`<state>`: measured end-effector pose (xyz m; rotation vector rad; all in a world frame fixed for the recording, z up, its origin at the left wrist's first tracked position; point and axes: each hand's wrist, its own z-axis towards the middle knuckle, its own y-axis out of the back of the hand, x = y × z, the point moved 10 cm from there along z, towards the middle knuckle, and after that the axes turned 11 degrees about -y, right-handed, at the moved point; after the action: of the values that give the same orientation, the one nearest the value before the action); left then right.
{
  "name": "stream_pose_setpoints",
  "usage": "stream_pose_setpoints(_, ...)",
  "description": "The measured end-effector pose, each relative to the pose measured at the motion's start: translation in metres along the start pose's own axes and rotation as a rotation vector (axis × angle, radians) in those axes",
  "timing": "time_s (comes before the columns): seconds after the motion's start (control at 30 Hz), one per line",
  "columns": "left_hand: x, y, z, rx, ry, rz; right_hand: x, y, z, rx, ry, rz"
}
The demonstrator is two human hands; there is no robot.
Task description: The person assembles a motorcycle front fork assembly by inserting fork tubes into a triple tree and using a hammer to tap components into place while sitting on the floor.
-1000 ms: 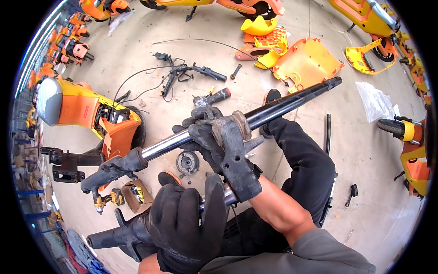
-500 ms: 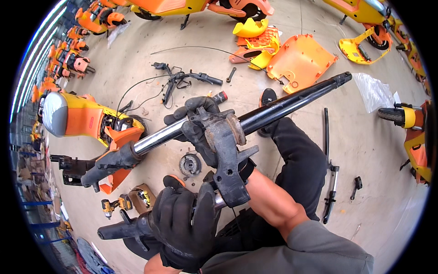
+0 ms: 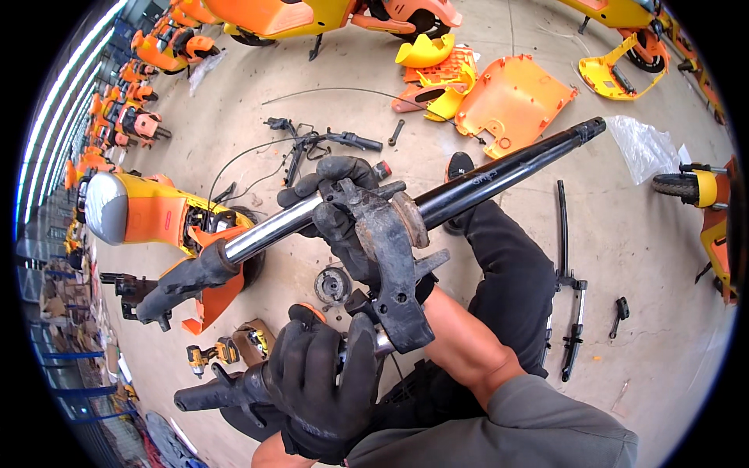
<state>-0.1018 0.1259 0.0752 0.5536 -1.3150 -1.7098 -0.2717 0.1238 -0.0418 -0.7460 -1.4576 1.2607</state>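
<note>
Head view. A scooter front fork (image 3: 390,242) is held above the concrete floor (image 3: 647,257) in two gloved hands. The left hand (image 3: 324,382) is closed around the lower fork leg (image 3: 226,390), just below the fork's yoke (image 3: 394,273). The right hand (image 3: 339,210) is wrapped around the upper fork leg (image 3: 265,230), touching the yoke on its left. The black steering tube (image 3: 507,168) runs from the yoke up and to the right, its long axis diagonal, away from both hands; the right hand lies nearer it. An orange body panel (image 3: 515,101) lies on the floor beyond the tube's tip.
</note>
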Motion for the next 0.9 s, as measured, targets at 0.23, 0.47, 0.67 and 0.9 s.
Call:
stream_pose_setpoints(0.23, -0.012, 0.006, 0.006, 0.045, -0.036, 0.038, 0.016, -0.012, -0.007, -0.023, -0.002, -0.043)
stream_pose_setpoints(0.47, -0.014, 0.007, 0.009, 0.026, -0.009, 0.048, 0.014, -0.009, -0.003, 0.037, 0.043, 0.067)
stream_pose_setpoints(0.67, -0.028, 0.038, 0.011, -0.084, -0.128, -0.133, -0.012, -0.009, 0.007, 0.167, -0.044, 0.103)
stream_pose_setpoints(0.9, 0.03, -0.026, -0.081, 0.376, 0.546, -0.762, -0.051, 0.007, -0.004, -0.091, -0.256, 0.218)
